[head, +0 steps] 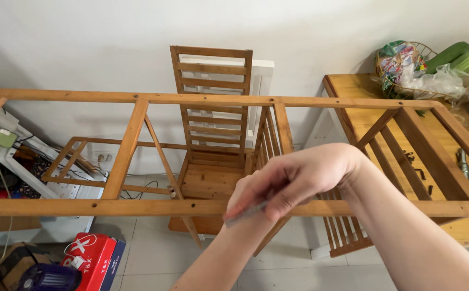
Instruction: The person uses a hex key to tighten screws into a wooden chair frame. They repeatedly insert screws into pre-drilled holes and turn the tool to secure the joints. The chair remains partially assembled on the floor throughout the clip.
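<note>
Head camera looked down as a right hand (299,180) pinched a thin grey tool (245,214) (blurred, likely metal) against the near rail of a wooden frame (137,207). Its fingers were closed tight. The left hand (245,196) — mostly hidden — gave no clear grip. The frame looked stiff and light — best held by its rails.

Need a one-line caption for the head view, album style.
Both hands, right hand over left hand, pinch a small grey tool against a wooden shelf frame.
</note>
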